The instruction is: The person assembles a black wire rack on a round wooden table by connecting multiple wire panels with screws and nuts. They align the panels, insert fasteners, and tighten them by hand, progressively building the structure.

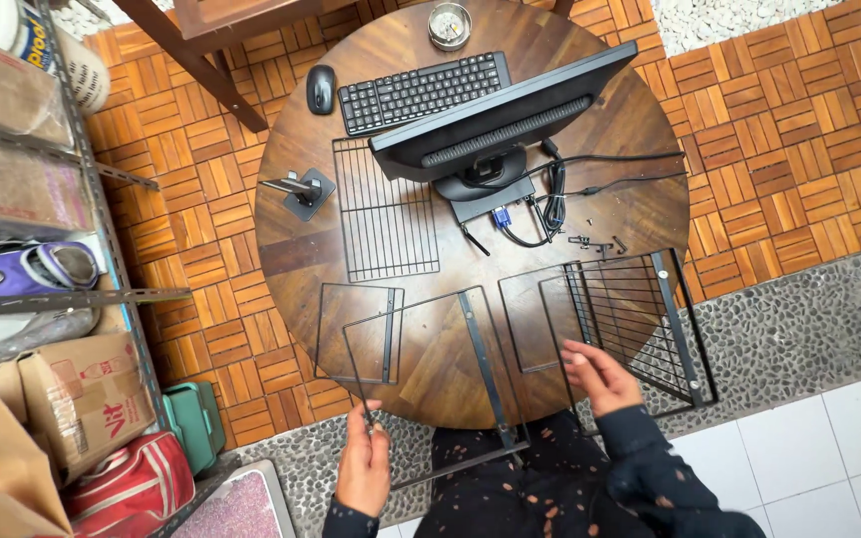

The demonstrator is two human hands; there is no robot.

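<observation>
Metal frame point(470, 369) — left hand point(364, 468) apparently grips it; right hand point(598, 375) touching.

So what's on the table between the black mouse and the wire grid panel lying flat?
In the head view, a small dark stand base with a metal arm sits between the mouse and the grid panel.

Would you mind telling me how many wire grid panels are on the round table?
2: one wire grid panel lies flat left of the monitor; another sits in a frame at the right edge by the right hand. Others may be hidden.
</observation>
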